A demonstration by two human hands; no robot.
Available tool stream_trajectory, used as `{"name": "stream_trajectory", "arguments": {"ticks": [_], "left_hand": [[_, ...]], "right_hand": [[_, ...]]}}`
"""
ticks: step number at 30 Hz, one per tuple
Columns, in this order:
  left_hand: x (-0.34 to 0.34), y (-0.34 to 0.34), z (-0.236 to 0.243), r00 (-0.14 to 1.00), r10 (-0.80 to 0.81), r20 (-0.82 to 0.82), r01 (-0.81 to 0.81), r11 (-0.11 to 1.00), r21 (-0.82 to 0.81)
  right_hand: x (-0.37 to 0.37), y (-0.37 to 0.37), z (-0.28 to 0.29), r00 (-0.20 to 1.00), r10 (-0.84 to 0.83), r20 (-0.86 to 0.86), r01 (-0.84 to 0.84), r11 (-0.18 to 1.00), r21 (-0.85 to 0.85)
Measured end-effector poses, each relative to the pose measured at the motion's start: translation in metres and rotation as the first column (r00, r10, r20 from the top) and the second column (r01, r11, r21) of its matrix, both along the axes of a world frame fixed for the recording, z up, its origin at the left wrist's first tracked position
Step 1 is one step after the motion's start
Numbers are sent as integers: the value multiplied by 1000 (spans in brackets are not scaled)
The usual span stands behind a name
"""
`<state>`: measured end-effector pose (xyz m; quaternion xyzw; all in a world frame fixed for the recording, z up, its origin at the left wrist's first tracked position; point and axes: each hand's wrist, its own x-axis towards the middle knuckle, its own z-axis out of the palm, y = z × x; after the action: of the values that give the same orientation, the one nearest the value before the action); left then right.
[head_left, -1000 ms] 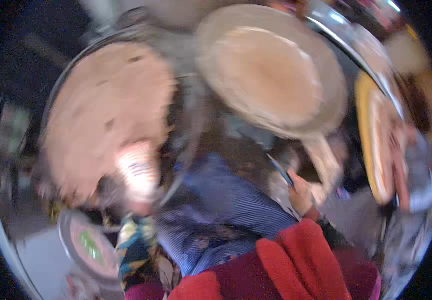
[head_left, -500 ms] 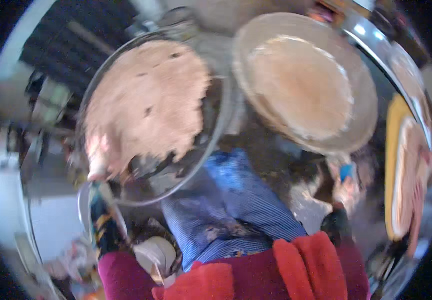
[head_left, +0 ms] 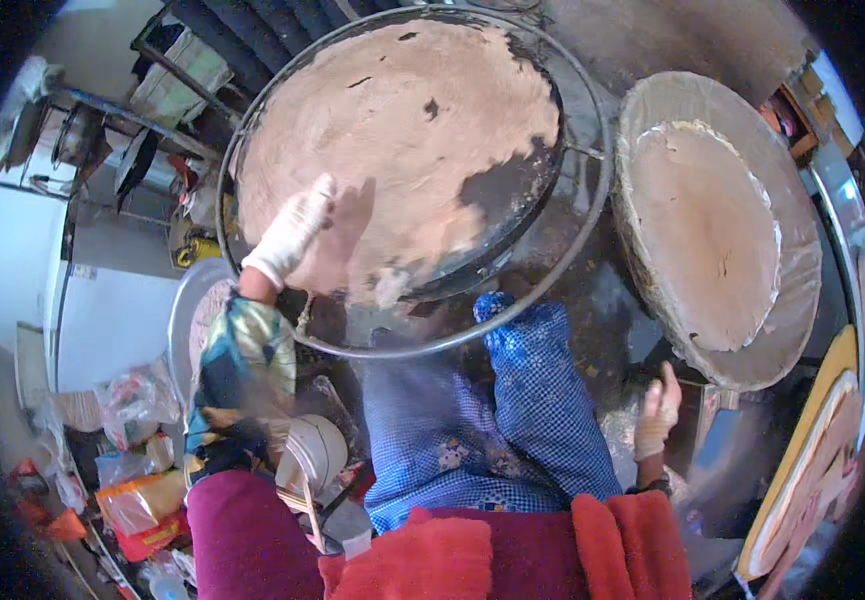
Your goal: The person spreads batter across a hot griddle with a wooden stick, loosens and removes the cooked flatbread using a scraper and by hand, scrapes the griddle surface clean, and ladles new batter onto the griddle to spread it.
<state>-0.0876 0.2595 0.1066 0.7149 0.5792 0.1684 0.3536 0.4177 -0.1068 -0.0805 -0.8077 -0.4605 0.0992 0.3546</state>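
Note:
A round dark griddle [head_left: 507,196], mostly coated with thin pinkish-beige batter [head_left: 387,110], sits inside a metal ring [head_left: 432,351]. My left hand [head_left: 288,230], in a white glove, is over the coating's lower-left part with fingers extended and slightly bent, holding nothing visible; whether it touches is unclear. My right hand [head_left: 657,418], also gloved, is low at right, fingers loosely apart and empty, below a wide pale basin [head_left: 795,262] with beige batter inside. A blue flat tool [head_left: 716,438] lies just to its right.
A metal bowl [head_left: 180,330] and a white bucket [head_left: 317,450] are at left. Plastic bags [head_left: 132,410] and clutter line the far left, below a rack [head_left: 152,130]. A yellow-edged board [head_left: 772,470] with pinkish material leans at lower right. My blue-clad legs [head_left: 542,390] are below the ring.
The view has swung, shifting griddle and basin rightward. My left hand has moved up onto the coating's lower-left area. My right hand has let go of the blue tool.

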Motion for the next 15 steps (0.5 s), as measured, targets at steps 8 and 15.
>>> {"name": "stream_trajectory", "arguments": {"ticks": [8,15], "left_hand": [[38,-105,-31,685,-212,-697,495,837,232],[63,-124,-84,765,25,-643,453,690,565]], "right_hand": [[-148,155,102,255,271,-928,19,958,285],[-179,180,90,-136,253,-958,52,967,248]]}}
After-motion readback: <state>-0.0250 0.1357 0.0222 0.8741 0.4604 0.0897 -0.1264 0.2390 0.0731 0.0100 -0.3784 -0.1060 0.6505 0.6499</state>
